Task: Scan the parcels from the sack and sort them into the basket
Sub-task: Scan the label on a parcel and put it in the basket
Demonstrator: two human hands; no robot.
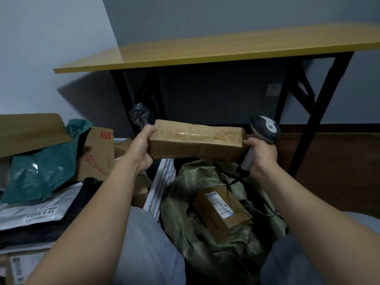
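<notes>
While our arms reach forward over our lap, our left hand (141, 149) clasps the left end of a long taped cardboard parcel (197, 141), thumb on top, holding it level above the green sack (205, 233). Our right hand (262, 154) is wrapped round the scanner (265, 130) handle, its fingertips touching the parcel's right end. The white basket (162, 182) stands just left of the sack.

parcel (197, 140): long brown cardboard box, creased, clear tape along top; held level above sack (205, 239), left hand (141, 149) gripping its left end.
scanner (265, 130): grey/black handheld, head up, in right hand (261, 153).
sack: green woven, open, crumpled.
2nd parcel (222, 210): small brown box w/ white label, tilted inside sack.
basket (162, 182): white slatted, just left of sack.
</notes>
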